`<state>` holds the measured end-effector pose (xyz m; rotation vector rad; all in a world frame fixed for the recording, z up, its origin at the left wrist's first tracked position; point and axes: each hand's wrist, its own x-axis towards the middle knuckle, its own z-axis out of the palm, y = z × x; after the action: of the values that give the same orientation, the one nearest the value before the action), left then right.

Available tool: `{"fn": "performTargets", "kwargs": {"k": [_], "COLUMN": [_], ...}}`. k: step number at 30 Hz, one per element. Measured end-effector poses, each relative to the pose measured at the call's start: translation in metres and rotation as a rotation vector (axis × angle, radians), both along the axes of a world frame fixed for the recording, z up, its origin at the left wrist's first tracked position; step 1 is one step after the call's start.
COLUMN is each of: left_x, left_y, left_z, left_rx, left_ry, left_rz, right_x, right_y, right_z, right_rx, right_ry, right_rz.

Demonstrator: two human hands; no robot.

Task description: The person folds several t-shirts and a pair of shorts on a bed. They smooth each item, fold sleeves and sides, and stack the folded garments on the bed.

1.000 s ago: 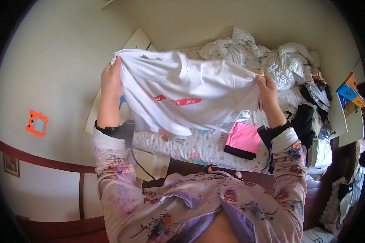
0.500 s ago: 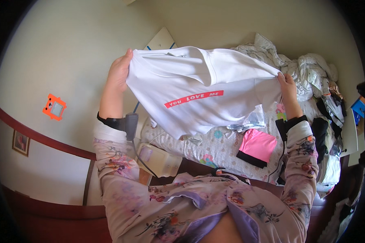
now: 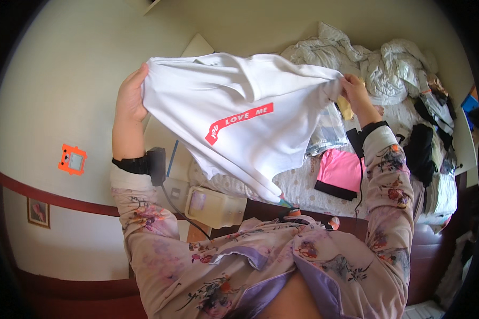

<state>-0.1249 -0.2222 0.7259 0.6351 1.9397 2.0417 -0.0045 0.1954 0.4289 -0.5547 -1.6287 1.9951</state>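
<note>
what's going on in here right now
A person is holding up a white shirt, spread between both hands, the left hand gripping one side and the right hand the other. The shirt hangs slack between them, its red printed strip showing. On the bed are a pink and black garment and, toward the wall, a rumpled quilt.

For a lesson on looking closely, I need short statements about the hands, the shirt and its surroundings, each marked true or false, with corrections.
1. The left hand and right hand hold the white shirt. True.
2. The white shirt lies folded. False: it is held spread between the hands.
3. A pink and black garment lies on the patterned sheet. True.
4. The orange frame is right of the shirt. False: the orange frame is left of it.
5. The shirt bears a red band. True.
</note>
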Motion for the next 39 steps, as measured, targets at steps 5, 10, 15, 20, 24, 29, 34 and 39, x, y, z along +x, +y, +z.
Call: {"fn": "performTargets", "kwargs": {"k": [5,10,15,20,24,29,34,39], "left_x": [0.000,0.015,0.045,0.072,0.086,0.084,0.068,0.067], "left_y": [0.013,0.037,0.060,0.068,0.065,0.049,0.044,0.067], "left_z": [0.007,0.009,0.007,0.014,0.019,0.022,0.013,-0.003], "left_rx": [-0.049,-0.090,-0.117,-0.100,-0.099,-0.126,-0.268,-0.688], "left_ry": [-0.014,-0.019,-0.089,-0.114,-0.099,-0.005,0.078,0.347], "left_rz": [-0.039,-0.160,-0.369,-0.437,-0.495,-0.309,-0.245,-0.312], "right_x": [0.003,0.016,0.024,0.031,0.023,0.019,0.022,0.049], "right_y": [-0.011,-0.036,-0.081,-0.131,-0.162,-0.139,-0.069,-0.028], "right_z": [-0.051,-0.091,-0.056,0.031,0.069,0.066,0.089,0.125], "right_rx": [-0.014,0.227,0.243,0.564,0.672,0.078,-0.131,-0.007], "right_ry": [-0.029,-0.324,-0.053,0.156,0.325,0.138,0.466,0.386], "right_rz": [0.077,0.149,0.358,0.501,0.539,0.704,0.339,0.250]}}
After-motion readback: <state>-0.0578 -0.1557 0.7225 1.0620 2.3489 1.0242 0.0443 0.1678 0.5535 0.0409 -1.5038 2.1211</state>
